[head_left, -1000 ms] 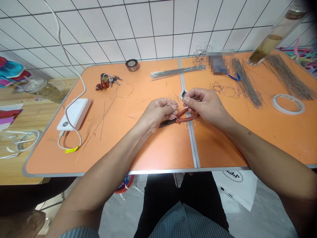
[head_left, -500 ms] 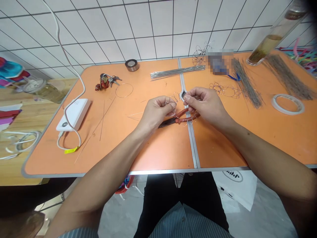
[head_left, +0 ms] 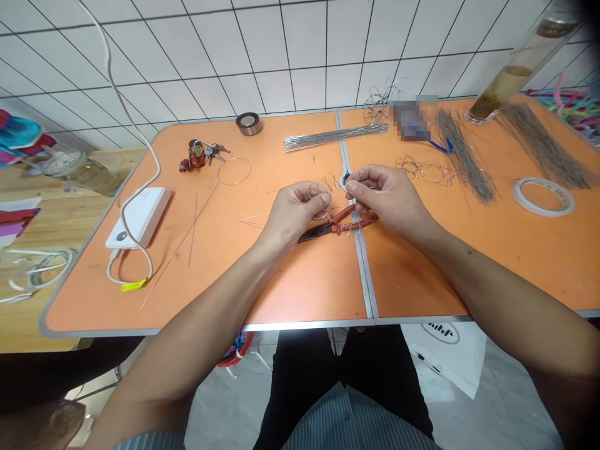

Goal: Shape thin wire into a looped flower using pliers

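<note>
Between my hands is a ring of thin wire bent into loops [head_left: 334, 180], held above the orange table. My left hand [head_left: 301, 206] pinches its left side between thumb and fingers. On the opposite side my right hand [head_left: 387, 192] grips the wire, close to a small dark tape-like piece [head_left: 347, 177] at the thumb and fingertip; what that is exactly I cannot make out. Beneath the wire lie pliers with red handles [head_left: 344, 220], their dark jaws pointing left. Part of the handles is hidden behind the wire and my right hand.
A bundle of straight wires [head_left: 335, 137] lies at the back, near a roll of dark tape [head_left: 249, 123] and keys [head_left: 206, 152]. Looped wire pieces [head_left: 424, 170], more wire bundles [head_left: 469, 159] and a white tape roll [head_left: 544, 196] lie right. A white power bank [head_left: 139, 217] sits left.
Both hands keep their hold on the looped wire and have barely moved. The wire's lower loops have shifted slightly left, and the view has moved a touch.
</note>
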Tool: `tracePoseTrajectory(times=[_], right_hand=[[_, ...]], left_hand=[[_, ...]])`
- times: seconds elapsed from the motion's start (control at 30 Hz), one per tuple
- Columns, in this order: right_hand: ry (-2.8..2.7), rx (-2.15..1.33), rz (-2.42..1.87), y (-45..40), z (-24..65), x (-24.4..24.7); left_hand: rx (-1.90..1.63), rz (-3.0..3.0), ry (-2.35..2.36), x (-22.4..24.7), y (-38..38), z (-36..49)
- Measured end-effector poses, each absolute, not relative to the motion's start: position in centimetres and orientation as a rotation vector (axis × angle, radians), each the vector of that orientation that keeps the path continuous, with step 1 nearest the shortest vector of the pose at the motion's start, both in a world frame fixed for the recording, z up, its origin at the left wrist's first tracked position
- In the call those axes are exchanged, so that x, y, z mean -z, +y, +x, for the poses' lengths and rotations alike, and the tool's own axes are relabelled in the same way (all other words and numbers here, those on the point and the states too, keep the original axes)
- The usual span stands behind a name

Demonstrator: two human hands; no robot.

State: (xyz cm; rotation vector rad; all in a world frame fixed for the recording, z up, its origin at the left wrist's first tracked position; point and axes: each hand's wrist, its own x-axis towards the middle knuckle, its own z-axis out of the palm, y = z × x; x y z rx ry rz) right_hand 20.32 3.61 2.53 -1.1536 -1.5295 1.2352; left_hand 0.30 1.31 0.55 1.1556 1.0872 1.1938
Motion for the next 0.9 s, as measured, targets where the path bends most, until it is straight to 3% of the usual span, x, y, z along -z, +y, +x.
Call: tracePoseTrajectory(times=[0.37,0.67,0.9], right_hand=[[-1.593,-1.229,-1.144,3.6,20.2,-1.9],[-1.579,-1.436,-1.097,3.6,20.3,-1.8],[-1.818,-0.956,-1.091,3.9,20.2,-1.0]], left_hand=[[-1.169,1.163,1.106,-0.9,1.3,0.3],[-1.229,1.338,1.077,-0.4,1.3,0.3],[-1.113,1.103,0.999,-0.2,1.5,0.3]])
